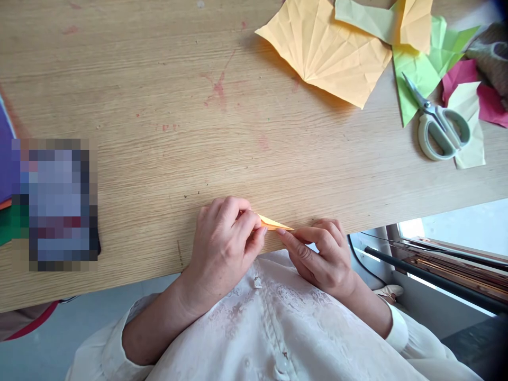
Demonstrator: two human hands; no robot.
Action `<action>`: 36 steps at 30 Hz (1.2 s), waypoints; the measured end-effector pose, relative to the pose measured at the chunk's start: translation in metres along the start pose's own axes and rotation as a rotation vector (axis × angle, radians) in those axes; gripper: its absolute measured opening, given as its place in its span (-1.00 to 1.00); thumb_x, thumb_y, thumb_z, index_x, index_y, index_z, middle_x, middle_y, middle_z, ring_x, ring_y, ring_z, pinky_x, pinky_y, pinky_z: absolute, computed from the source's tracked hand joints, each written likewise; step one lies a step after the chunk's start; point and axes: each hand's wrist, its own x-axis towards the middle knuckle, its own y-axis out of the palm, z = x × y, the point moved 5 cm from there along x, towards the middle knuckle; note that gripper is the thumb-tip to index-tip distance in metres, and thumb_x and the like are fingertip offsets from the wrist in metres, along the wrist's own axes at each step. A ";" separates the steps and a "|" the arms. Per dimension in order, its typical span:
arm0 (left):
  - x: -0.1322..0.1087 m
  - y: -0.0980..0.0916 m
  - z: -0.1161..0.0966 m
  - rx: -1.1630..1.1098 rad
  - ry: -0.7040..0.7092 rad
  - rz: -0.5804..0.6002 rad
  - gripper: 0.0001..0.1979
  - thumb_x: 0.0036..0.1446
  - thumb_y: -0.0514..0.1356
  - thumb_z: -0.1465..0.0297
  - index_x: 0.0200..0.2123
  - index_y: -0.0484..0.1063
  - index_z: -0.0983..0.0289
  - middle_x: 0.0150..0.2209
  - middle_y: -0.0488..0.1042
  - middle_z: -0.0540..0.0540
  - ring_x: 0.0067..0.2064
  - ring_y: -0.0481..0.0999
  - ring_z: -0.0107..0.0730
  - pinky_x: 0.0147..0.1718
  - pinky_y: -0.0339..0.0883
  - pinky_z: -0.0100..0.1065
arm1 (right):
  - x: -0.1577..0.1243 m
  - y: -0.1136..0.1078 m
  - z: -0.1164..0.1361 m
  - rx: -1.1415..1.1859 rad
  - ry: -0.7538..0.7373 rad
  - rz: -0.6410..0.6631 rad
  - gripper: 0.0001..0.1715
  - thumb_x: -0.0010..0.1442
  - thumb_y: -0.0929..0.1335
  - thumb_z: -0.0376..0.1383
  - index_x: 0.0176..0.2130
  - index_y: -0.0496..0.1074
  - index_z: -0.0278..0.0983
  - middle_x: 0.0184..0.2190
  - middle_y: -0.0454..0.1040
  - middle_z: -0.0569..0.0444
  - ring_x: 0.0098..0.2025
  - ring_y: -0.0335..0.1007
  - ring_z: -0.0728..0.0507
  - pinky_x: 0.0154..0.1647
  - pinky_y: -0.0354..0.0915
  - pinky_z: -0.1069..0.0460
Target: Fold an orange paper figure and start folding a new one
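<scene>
Only a narrow, pointed sliver of the orange paper piece [273, 224] on show, the rest buried under the curled fingers of the left hand [224, 238]. Impossible to tell its full shape or how many layers thick. Looks flat and sharply creased, brighter yellow on the upper face, deeper orange along the lower fold, tapering toward the right hand [321, 254]. Sits right at the near edge of the desk [159, 106], just in front of the white shirt, pinched between both hands. Left hand closed over the wide end, thumb and fingers pressed together on it. Right hand narrow, fingers curled, index and thumb meeting at the pointed tip, partly off the desk edge.

Blurred into squares at the left: a dark block [55, 203], contents unreadable. Cut off by the left border: a purple sheet [5, 159]. Far right, well apart from the hands: a creased yellow-orange sheet [329, 53], green paper [424, 69] partly under pale-handled scissors [440, 124], pink paper [488, 100] running out of view, and a fuzzy brown thing in the corner too cropped to name
</scene>
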 end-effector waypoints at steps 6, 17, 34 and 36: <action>0.001 0.001 0.000 0.014 -0.011 0.000 -0.90 0.21 0.20 0.49 -0.38 0.38 0.25 -0.24 0.45 0.12 -0.25 0.43 -0.26 -0.25 0.28 -0.18 | 0.004 0.000 0.002 0.005 0.014 -0.039 -0.45 0.19 0.46 -0.42 0.16 0.44 -0.20 -0.33 0.46 0.05 -0.35 0.26 -0.09 -0.29 0.22 -0.06; 0.003 0.001 -0.001 0.029 -0.022 0.026 -0.88 0.22 0.23 0.41 -0.39 0.40 0.25 -0.24 0.41 0.13 -0.26 0.40 -0.24 -0.29 0.23 -0.18 | 0.005 0.000 0.003 -0.008 -0.011 -0.045 -0.60 0.20 0.46 -0.41 0.05 0.49 -0.25 -0.36 0.44 0.04 -0.35 0.26 -0.10 -0.30 0.23 -0.06; 0.002 0.004 -0.001 0.052 -0.042 0.033 -0.88 0.24 0.20 0.41 -0.38 0.39 0.25 -0.22 0.38 0.12 -0.22 0.39 -0.23 -0.26 0.19 -0.19 | 0.000 -0.001 0.002 0.061 -0.003 -0.072 -0.52 0.19 0.44 -0.47 0.11 0.44 -0.31 -0.34 0.41 0.02 -0.29 0.28 -0.12 -0.26 0.32 -0.07; 0.002 0.004 -0.001 0.062 -0.055 0.041 -0.88 0.23 0.20 0.41 -0.38 0.39 0.24 -0.22 0.37 0.12 -0.21 0.40 -0.23 -0.25 0.19 -0.19 | 0.000 -0.001 0.002 0.057 -0.009 -0.082 -0.55 0.20 0.43 -0.46 0.09 0.45 -0.31 -0.34 0.41 0.03 -0.30 0.28 -0.11 -0.26 0.32 -0.07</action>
